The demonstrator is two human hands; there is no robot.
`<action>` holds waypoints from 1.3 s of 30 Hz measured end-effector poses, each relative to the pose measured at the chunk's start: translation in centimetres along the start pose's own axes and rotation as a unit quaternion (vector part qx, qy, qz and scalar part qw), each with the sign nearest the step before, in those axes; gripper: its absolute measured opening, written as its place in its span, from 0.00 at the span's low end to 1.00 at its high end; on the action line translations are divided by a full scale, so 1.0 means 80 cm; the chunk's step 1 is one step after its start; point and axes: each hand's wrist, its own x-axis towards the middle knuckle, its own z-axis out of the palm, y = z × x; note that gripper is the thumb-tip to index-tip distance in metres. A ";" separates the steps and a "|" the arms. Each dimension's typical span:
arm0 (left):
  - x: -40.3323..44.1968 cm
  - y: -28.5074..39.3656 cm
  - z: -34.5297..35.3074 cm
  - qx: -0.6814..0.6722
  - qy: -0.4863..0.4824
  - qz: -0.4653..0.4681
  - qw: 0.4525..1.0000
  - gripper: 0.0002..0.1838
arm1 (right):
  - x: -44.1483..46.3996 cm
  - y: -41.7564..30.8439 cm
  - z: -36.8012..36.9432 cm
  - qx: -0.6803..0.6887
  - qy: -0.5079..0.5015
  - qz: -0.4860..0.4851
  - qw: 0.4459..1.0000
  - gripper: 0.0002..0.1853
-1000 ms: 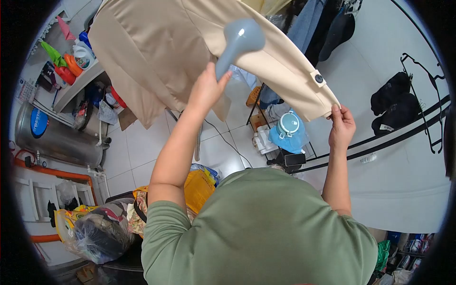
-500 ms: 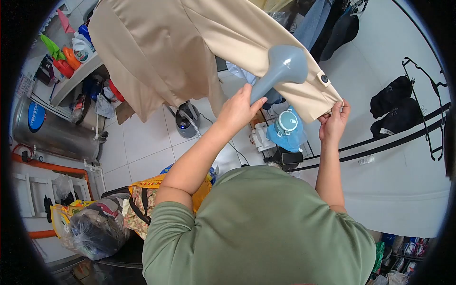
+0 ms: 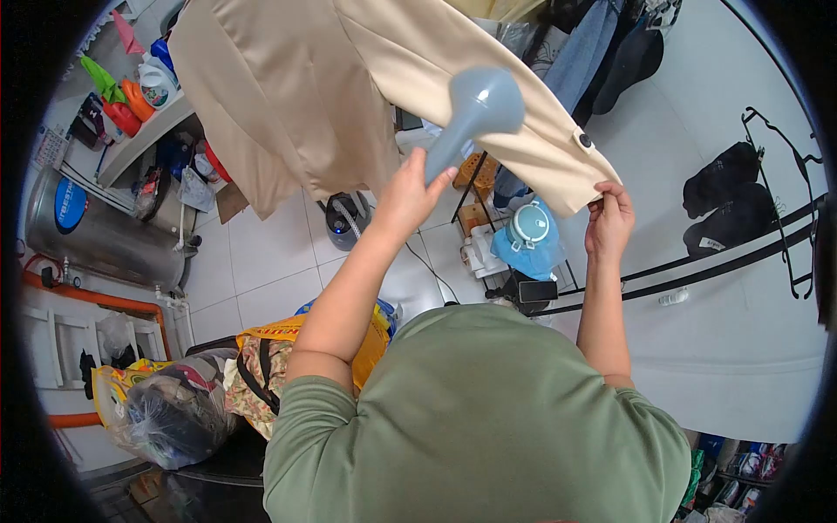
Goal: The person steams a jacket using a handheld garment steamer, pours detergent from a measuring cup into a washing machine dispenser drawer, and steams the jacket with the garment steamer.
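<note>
A beige jacket point(image 3: 279, 96) hangs in front of me, one sleeve point(image 3: 532, 157) stretched out to the right. My left hand point(image 3: 408, 196) is closed round the handle of a grey-blue steamer head point(image 3: 484, 105), which lies over the middle of that sleeve; I cannot tell whether it touches the cloth. At the cuff, below a dark button point(image 3: 585, 139), my right hand point(image 3: 609, 218) pinches the sleeve's end and keeps it taut. Under the jacket's hem stands the dark steamer base point(image 3: 347, 222) with a ribbed hose; part of the hose is hidden behind my left arm.
A black rack point(image 3: 471, 187) holds a lidded teal cup point(image 3: 528, 225) on blue plastic. Black hangers point(image 3: 789, 200) and dark caps point(image 3: 732, 196) hang at the right. Detergent bottles point(image 3: 157, 83) stand on a left shelf. Stuffed bags point(image 3: 179, 418) sit lower left; a cord point(image 3: 432, 275) crosses the tiles.
My left hand has moved the steamer head leftward and slightly up along the sleeve, away from the cuff. My right hand still grips the cuff, shifted slightly left.
</note>
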 end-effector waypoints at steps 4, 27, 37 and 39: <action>-0.018 0.017 0.008 0.030 -0.070 -0.007 0.997 0.26 | -0.021 -0.021 0.032 0.048 0.003 -0.026 0.999 0.19; 0.055 -0.004 -0.049 0.121 0.078 -0.062 0.988 0.28 | -0.067 -0.026 0.052 -0.167 -0.036 -0.151 0.974 0.33; 0.019 0.025 -0.044 -0.035 0.042 -0.046 0.997 0.25 | -0.045 -0.036 0.059 -0.035 -0.035 -0.025 0.998 0.42; 0.000 0.028 -0.051 -0.063 0.034 -0.041 0.997 0.25 | -0.039 -0.032 0.057 0.039 -0.029 0.044 0.998 0.42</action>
